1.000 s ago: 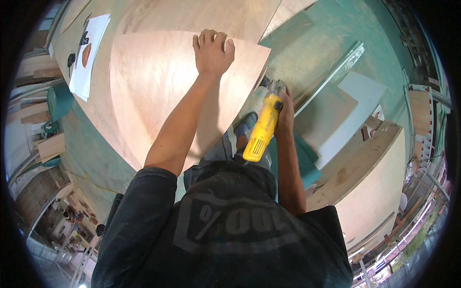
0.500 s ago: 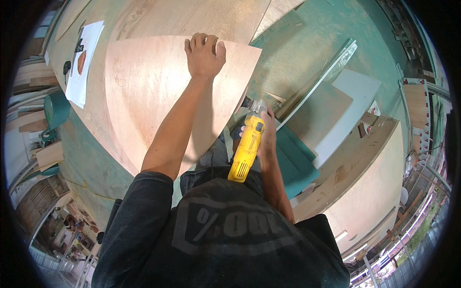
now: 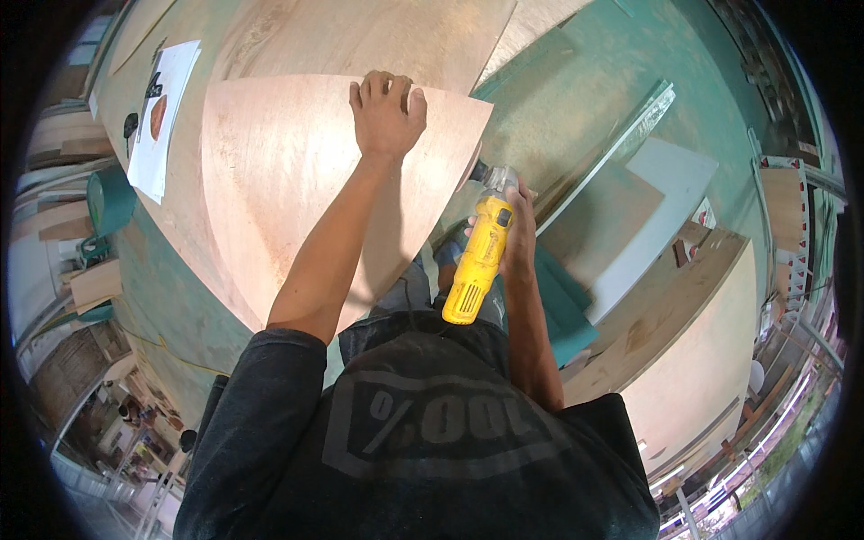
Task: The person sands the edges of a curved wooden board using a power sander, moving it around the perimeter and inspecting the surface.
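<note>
Left hand (image 3: 387, 112) lies flat, fingers spread, on a pale plywood sheet (image 3: 279, 180); right hand (image 3: 517, 238) grips a yellow grinder (image 3: 481, 261) above the green workshop floor (image 3: 558, 99).

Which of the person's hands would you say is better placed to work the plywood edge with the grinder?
The right hand, probably: it already grips the yellow angle grinder, whose head sits at the plywood sheet edge. The left hand lies flat on the sheet.

plywood sheet (image 3: 288, 180): pale, curved-edged, lying flat centre-left, left hand (image 3: 387, 112) pressing its far edge | yellow angle grinder (image 3: 481, 256): right hand (image 3: 517, 238) gripping it, head touching sheet's right edge
</note>
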Motion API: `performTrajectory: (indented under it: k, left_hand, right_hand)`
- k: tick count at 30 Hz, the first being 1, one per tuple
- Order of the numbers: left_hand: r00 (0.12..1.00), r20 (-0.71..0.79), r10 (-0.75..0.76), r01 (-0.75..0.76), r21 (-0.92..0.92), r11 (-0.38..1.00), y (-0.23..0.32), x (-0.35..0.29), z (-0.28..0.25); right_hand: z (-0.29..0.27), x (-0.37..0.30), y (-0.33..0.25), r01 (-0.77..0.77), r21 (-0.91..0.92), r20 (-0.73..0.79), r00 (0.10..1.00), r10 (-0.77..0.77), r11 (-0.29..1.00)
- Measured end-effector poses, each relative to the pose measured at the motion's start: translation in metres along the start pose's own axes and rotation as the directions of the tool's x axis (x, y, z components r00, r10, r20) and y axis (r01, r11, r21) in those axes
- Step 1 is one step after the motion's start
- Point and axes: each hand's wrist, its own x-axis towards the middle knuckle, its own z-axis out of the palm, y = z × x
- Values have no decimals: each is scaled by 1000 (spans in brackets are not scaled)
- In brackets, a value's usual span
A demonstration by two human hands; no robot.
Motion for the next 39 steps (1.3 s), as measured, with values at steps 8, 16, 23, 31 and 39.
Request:
performTrajectory:
  k: [8, 16, 23, 31, 39]
  left_hand:
    - [1000, -30, -7, 6, -45, 999, 1, 0, -1]
    - [1000, -21, -2, 1, -29, 1000, -3, 1, 2]
    - [1000, -20, -6, 6, -38, 999, 3, -1, 1]
    - [1000, -16, -15, 14, -28, 1000, 2, -1, 0]
    - [1000, -15, -14, 13, -26, 1000, -1, 0, 2]
  right_hand:
    - [-4, 6, 4, -20, 4, -17, 1000, 20, 1000]
    - [-3, -8, -1, -33, 37, -28, 999, 34, 999]
    - [2, -5, -2, -10, 24, -1, 1000, 10, 1000]
    - [-12, 2, 14, -66, 7, -35, 997, 66, 998]
    - [-6, -10, 7, -61, 5, -46, 997, 61, 998]
